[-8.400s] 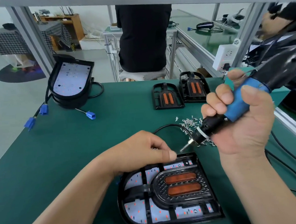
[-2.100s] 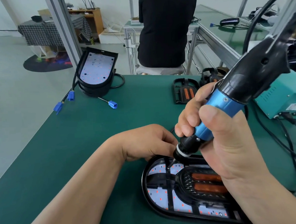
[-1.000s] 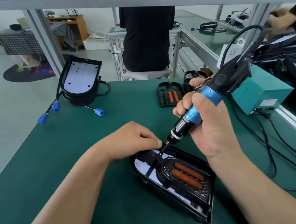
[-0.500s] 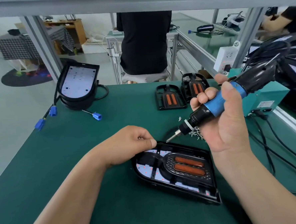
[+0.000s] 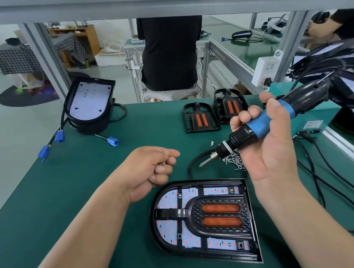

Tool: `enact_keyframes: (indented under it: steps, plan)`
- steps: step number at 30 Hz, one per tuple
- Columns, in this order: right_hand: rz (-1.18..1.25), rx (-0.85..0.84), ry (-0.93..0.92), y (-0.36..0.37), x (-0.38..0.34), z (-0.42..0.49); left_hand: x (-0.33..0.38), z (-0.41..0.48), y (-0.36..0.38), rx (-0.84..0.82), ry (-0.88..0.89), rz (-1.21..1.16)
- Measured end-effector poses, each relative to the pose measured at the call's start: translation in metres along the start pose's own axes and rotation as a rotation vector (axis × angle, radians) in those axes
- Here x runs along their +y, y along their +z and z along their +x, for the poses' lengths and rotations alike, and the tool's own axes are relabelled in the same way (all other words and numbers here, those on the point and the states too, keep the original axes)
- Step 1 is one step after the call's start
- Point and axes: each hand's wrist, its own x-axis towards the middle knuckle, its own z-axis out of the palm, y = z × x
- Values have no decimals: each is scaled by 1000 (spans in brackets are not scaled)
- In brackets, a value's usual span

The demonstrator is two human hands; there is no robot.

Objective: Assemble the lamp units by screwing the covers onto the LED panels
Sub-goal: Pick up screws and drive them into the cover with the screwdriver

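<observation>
The lamp unit (image 5: 204, 215) lies by the table's (image 5: 92, 180) near edge, long axis left to right and rounded end left, just on the person's side of both hands. The right hand (image 5: 270, 149) grasps the electric screwdriver (image 5: 258, 126), with its bit just beyond the unit's far side. The left hand (image 5: 151, 170) is curled, seemingly pinching a small screw (image 5: 163, 163).

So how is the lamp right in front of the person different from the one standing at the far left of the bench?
The near lamp unit lies flat on the green mat; the far-left lamp unit sits tilted up. The near one has a black cover with two orange lenses over its LED panel; the far-left one's panel is bare. Both share a black D-shaped housing and a white panel.
</observation>
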Motion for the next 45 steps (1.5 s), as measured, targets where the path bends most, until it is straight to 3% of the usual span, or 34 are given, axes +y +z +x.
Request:
enact_keyframes:
  steps: [9,20,45]
  plan:
    - [22,21,2,1,-2,-1,-5,-1,1,-188,1,19]
    - [25,26,-4,5,-5,-4,-1,-4,-5,-308,34,-70]
    - [71,59,-44,13,-2,-11,4,-14,1,-333,158,175]
